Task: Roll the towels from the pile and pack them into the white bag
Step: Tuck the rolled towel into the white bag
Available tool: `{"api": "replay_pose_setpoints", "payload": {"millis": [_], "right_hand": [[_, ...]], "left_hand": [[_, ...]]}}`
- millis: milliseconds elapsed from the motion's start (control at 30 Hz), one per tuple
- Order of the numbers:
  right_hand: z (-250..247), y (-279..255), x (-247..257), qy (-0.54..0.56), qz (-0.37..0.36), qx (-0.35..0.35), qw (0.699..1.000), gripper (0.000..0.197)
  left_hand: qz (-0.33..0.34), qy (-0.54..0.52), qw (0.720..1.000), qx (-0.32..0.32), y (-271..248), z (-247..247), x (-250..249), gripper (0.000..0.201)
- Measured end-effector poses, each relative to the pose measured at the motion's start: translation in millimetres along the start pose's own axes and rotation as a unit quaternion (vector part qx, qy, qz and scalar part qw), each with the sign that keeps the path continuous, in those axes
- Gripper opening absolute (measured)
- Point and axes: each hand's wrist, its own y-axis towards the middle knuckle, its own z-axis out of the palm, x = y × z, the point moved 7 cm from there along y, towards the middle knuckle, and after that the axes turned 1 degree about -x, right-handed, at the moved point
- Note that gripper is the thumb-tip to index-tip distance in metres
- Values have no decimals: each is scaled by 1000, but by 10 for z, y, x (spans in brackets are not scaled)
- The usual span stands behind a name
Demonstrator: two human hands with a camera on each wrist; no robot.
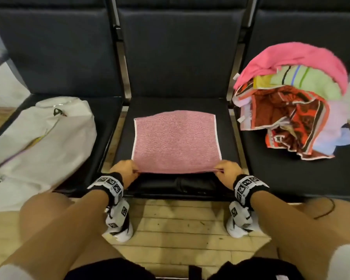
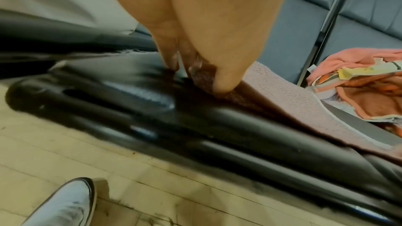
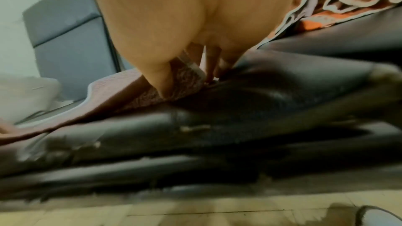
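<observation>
Row of dark padded seats (image 1: 180, 57) runs straight ahead of both hands, three across. White bag (image 1: 34, 142) slumped on the seat off to the left of the left hand, well apart from it, top end pointing away. Pile of towels (image 1: 291, 102) heaped on the seat off to the right of the right hand – bright pink one on top, green striped and orange patterned ones under it, some spilling toward the seat front. Between the two hands, pink towel (image 1: 176, 140) lies flat on the middle seat w/ white-trimmed side edges, stretching away from the fingers. Left hand (image 1: 124, 171) pinches the near left corner, thumb over fabric, fingers curled under – left wrist view confirms the pinch. Right hand (image 1: 227, 172) does the same at the near right corner, thumb on top, near edge lifted a bit off the cushion betw. them. Wrist bands w/ printed markers (image 1: 249, 187) on both forearms
</observation>
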Motion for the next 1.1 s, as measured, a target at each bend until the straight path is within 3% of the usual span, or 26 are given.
{"api": "replay_pose_setpoints", "payload": {"millis": [167, 333, 467, 567, 667, 733, 833, 933, 1000, 1100], "right_hand": [[159, -189, 41, -38, -65, 9, 997, 19], [213, -222, -90, -7, -105, -35, 994, 8], [228, -281, -65, -2, -139, -55, 989, 26], [267, -286, -151, 13, -75, -41, 996, 27], [322, -312, -195, -16, -14, -11, 1000, 33], [343, -325, -182, -40, 6, -5, 999, 42], [316, -368, -134, -54, 22, -49, 997, 45], [229, -439, -24, -59, 4, -124, 990, 24], [206, -478, 139, -105, -61, -171, 978, 22], [325, -536, 434, -116, -191, -194, 955, 25]], "left_hand": [[25, -23, 998, -55, -214, 206, 97, 30], [59, -89, 982, -155, -334, 249, 136, 21], [65, -123, 974, -180, -355, 310, 324, 13], [33, -151, 970, -190, -338, 333, 449, 16], [-8, -157, 966, -206, -374, 322, 498, 40], [-40, -148, 967, -203, -423, 310, 479, 41], [-95, -129, 966, -202, -501, 281, 405, 25], [-116, -115, 961, -222, -591, 218, 282, 27], [-72, -84, 960, -257, -628, 127, 145, 31], [77, -69, 955, -278, -647, 70, -300, 21]]}}
